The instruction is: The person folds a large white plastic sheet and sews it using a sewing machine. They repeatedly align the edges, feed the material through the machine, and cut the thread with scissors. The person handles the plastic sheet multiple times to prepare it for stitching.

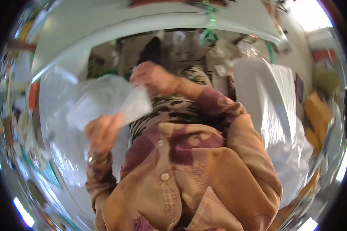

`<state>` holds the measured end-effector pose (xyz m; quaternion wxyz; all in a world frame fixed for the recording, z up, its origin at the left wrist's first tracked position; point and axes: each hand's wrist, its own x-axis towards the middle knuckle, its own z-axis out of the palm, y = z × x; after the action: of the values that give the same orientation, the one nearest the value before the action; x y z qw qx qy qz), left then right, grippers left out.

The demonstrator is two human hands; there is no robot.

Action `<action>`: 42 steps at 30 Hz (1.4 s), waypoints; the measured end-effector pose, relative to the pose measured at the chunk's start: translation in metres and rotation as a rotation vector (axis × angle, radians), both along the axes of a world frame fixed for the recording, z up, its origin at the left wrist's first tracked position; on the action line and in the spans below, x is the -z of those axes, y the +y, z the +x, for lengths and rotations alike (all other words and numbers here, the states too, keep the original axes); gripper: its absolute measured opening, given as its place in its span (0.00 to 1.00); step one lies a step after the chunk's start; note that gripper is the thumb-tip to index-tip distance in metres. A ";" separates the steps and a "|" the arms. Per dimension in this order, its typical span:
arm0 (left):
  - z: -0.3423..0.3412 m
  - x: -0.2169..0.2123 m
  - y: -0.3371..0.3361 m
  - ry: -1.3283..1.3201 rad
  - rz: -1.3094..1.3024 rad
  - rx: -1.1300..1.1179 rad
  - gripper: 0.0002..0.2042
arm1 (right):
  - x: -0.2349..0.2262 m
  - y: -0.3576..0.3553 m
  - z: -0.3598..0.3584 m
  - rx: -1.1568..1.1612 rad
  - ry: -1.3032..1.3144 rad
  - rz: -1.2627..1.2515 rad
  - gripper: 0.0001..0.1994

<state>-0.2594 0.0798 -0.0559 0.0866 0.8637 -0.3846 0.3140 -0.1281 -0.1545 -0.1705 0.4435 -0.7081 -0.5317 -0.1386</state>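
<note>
Sheet, white and thin, up between left hand and right hand

Left one's pinching the near end between thumb and fingers; right one's curled up at the far end, but it's too blurry, so can't tell if it's actually gripping. Sheet's just left of the camo-looking trousers, with a big pile of whitish plastic behind it. Green ribbon hangs off the pale table up front.
</note>
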 end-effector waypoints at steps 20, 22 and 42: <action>0.088 0.000 -0.196 1.005 -0.406 0.467 0.06 | 0.089 -0.273 -0.140 1.759 0.338 -0.656 0.33; 0.086 0.009 -0.199 1.036 -0.434 0.485 0.06 | 0.122 -0.287 -0.138 1.748 0.316 -0.734 0.34; 0.092 0.024 -0.193 1.053 -0.518 0.423 0.04 | 0.110 -0.323 -0.159 1.742 0.238 -0.400 0.05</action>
<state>-0.1673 -0.1131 -0.0799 0.5318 0.7586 -0.3644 -0.0946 -0.2875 -0.4774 -0.2807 0.1021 -0.9336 0.2285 -0.2563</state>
